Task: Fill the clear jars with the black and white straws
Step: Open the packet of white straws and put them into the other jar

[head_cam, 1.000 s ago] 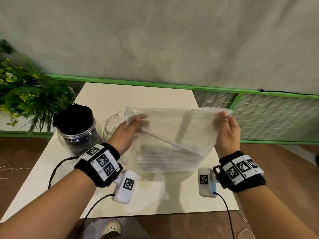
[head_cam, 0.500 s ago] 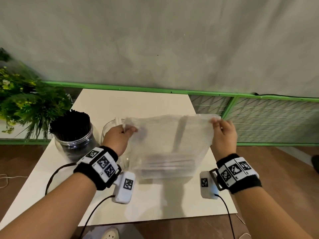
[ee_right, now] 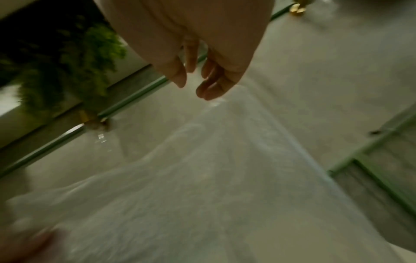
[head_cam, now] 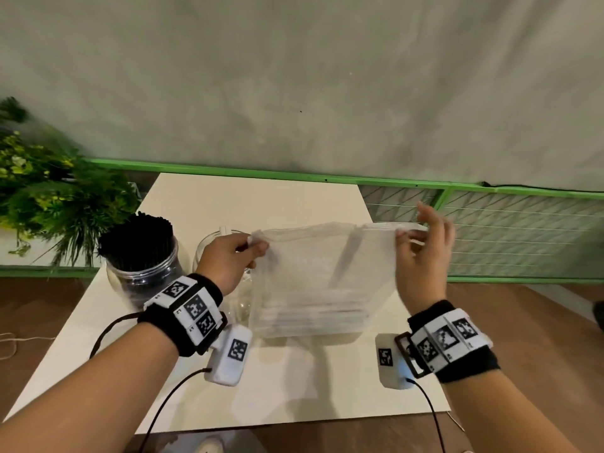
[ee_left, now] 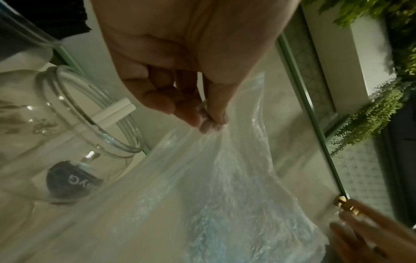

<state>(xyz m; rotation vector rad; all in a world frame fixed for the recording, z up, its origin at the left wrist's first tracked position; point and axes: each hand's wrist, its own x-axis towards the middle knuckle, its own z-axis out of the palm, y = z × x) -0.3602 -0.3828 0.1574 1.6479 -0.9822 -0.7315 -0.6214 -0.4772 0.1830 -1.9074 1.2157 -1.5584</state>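
Observation:
A clear plastic bag (head_cam: pixel 320 282) hangs upright over the white table (head_cam: pixel 261 204), with white straws (head_cam: pixel 313 317) lying flat at its bottom. My left hand (head_cam: pixel 251 248) pinches its top left corner; the left wrist view shows that pinch (ee_left: pixel 209 122). My right hand (head_cam: pixel 413 233) is at the top right corner, thumb and fingers apart (ee_right: pixel 193 85), fingertips touching the bag's edge. One clear jar (head_cam: pixel 143 273) at the left is packed with black straws (head_cam: pixel 135 238). A second clear jar (head_cam: pixel 212 246) behind my left hand holds a couple of white straws (ee_left: pixel 117 106).
A leafy green plant (head_cam: pixel 49 197) stands off the table's left side. A green rail (head_cam: pixel 490 191) and wire mesh run behind and to the right. Cables trail from both wrists over the table's front edge.
The slanting straw in the bag has dropped flat with the rest. My right hand has loosened from its pinch, its fingers lifting off the corner. The left hand keeps its hold.

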